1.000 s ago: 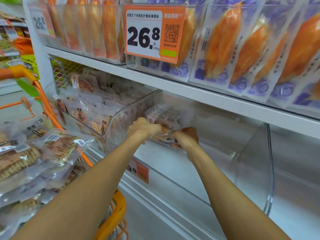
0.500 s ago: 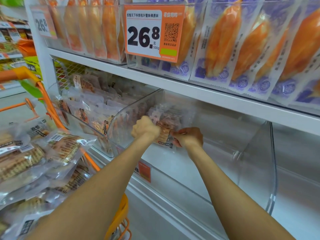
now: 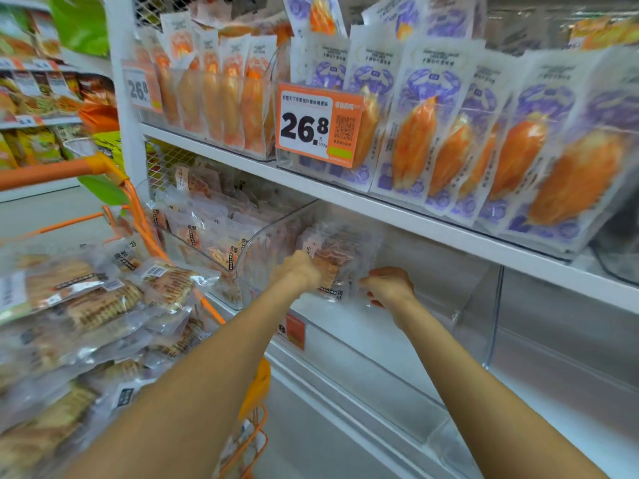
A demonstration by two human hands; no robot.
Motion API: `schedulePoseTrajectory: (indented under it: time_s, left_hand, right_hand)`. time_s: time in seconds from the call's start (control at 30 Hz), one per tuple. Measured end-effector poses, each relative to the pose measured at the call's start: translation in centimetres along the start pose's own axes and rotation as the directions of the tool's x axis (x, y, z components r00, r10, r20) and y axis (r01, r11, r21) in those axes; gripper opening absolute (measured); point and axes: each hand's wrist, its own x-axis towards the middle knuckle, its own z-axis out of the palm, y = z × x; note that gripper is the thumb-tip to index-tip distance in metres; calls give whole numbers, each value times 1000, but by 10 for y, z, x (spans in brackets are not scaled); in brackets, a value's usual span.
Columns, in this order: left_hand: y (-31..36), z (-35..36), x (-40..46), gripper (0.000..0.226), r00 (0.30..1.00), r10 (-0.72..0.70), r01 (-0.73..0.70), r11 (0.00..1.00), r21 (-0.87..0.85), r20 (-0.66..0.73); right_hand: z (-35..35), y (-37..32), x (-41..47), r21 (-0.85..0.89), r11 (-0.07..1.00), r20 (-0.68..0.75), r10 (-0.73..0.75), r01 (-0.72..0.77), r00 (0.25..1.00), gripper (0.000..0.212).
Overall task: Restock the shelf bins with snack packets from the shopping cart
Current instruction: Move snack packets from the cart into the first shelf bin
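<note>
Since the earlier frame my view has tilted upward, so more of the upper shelf shows, while both my hands remain at the same stack of snack packets point(image 3: 332, 261) inside the clear shelf bin point(image 3: 449, 292). My left hand point(image 3: 299, 271) is curled against the left side of the stack, fingers closed on the front packet's edge. My right hand point(image 3: 389, 286) pinches the lower right corner of that same clear packet, fingers bent, thumb side hidden from me. The stack stands upright at the bin's left wall, near the back; the rest of the bin floor to the right is bare white. Just beside it on the left, the neighbouring bin point(image 3: 207, 233) holds many similar clear packets lying at a slant. The shopping cart point(image 3: 145, 216), orange-framed, sits at my left, piled with further snack packets in clear wrap point(image 3: 96, 305). On the upper shelf point(image 3: 380, 205), bins carry upright purple-and-white pouches point(image 3: 432, 133) with orange contents, and orange-printed pouches point(image 3: 221, 95) further left. An orange price tag point(image 3: 316, 124) reading 26.8 hangs on the front of the upper bin. A smaller orange tag point(image 3: 295, 330) is fixed to the front of the lower bin, partly hidden behind my left forearm.
</note>
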Motion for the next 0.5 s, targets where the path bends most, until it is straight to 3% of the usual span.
schedulePoseTrajectory:
  time_s: [0.13, 0.3, 0.43, 0.5]
  left_hand:
    - [-1, -23, -48, 23, 995, 101, -97, 978, -182, 10]
    - [-38, -56, -128, 13, 974, 198, -224, 908, -353, -108]
    - [-97, -83, -180, 25, 919, 176, -296, 898, -326, -352]
    - [-129, -92, -202, 23, 872, 127, -244, 950, -194, -472]
  right_hand:
    - [-7, -3, -36, 25, 995, -22, -98, 99, 995, 13]
    - [8, -19, -101, 62, 944, -54, -322, 325, 945, 20]
    - [36, -39, -156, 99, 882, 92, -469, 461, 878, 29]
    - [54, -44, -183, 116, 857, 199, -516, 503, 833, 32]
